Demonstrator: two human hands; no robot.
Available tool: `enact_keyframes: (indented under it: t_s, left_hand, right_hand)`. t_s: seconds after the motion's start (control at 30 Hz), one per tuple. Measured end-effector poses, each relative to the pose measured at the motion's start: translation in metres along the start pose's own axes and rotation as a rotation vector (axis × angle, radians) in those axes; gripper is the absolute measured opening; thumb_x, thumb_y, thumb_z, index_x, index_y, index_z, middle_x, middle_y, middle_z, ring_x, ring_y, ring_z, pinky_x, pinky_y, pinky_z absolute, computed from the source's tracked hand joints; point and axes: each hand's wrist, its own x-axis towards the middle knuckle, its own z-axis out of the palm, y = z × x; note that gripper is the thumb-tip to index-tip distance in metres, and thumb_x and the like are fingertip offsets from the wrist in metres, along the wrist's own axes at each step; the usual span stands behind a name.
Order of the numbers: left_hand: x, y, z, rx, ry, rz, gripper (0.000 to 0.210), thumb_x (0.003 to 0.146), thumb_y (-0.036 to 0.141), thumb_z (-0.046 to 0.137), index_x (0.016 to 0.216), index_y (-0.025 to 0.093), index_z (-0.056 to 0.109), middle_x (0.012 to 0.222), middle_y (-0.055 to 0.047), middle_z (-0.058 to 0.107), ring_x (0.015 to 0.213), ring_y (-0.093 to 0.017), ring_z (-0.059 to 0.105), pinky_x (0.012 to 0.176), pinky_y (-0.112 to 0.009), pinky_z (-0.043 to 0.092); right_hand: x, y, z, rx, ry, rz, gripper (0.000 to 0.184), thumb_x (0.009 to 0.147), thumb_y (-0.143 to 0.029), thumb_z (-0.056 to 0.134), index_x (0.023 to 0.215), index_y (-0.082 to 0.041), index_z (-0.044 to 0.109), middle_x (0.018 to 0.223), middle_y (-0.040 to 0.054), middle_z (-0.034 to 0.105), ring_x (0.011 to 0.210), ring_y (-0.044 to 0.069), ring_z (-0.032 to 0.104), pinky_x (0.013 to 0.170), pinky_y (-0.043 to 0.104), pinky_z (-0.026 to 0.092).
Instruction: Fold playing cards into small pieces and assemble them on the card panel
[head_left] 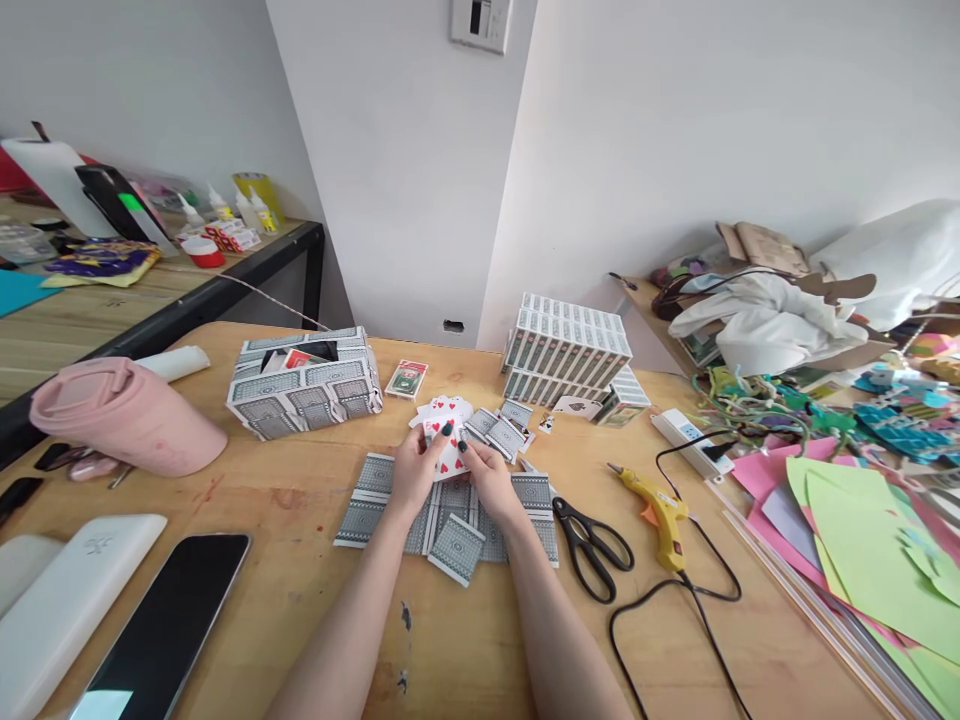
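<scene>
Between my left hand [417,462] and my right hand [487,475] is a playing card [448,458], face up with red hearts, held by thumbs and fingers at both sides. Whether more than one card is in the grip I cannot tell. Below my wrists lies a panel of joined grey-backed cards [367,510], with a loose card [457,549] lying face down on its near edge. Just beyond my hands are a fanned heap of face-up cards [454,405] and a pile of face-down card pieces [504,432]. Black-handled scissors [592,545] lie right of the panel.
A card-covered box [307,385] stands back left, near a card pack [407,380]. Stacked card packs [566,350] stand at the back. A yellow glue gun [660,515] with its cord, a power strip [691,445] and coloured paper [862,540] lie right; a phone [169,620] and pink roll [127,415] left.
</scene>
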Motion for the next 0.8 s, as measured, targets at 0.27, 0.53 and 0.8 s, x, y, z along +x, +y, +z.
enact_keyframes:
  t_s: [0.27,0.53,0.8]
  left_hand:
    - [0.002,-0.017,-0.008,0.200,0.045,0.208,0.036,0.076,0.033,0.056,0.106,0.015,0.061,0.091,-0.007,0.066,0.076,-0.016,0.062,0.068,-0.027,0.050]
    - [0.002,-0.015,-0.012,0.366,0.032,0.319,0.034,0.079,0.026,0.051,0.111,0.020,0.061,0.103,-0.007,0.066,0.086,-0.018,0.063,0.074,-0.029,0.051]
    - [0.001,-0.016,-0.010,0.375,0.027,0.324,0.033,0.080,0.027,0.051,0.110,0.020,0.061,0.109,-0.007,0.064,0.091,-0.019,0.062,0.077,-0.030,0.051]
  right_hand:
    - [0.001,-0.007,-0.003,0.021,0.126,-0.089,0.031,0.075,-0.038,0.058,0.101,-0.023,0.060,0.072,0.0006,0.062,0.053,0.012,0.049,0.048,0.023,0.041]
    - [0.004,0.002,-0.009,-0.064,0.240,-0.127,0.044,0.073,-0.037,0.059,0.113,-0.019,0.059,0.073,0.0001,0.064,0.066,0.017,0.055,0.061,0.027,0.044]
    - [0.005,0.001,-0.008,0.048,0.293,-0.062,0.043,0.068,-0.032,0.063,0.109,-0.019,0.062,0.090,0.0020,0.068,0.077,0.018,0.058,0.068,0.028,0.047]
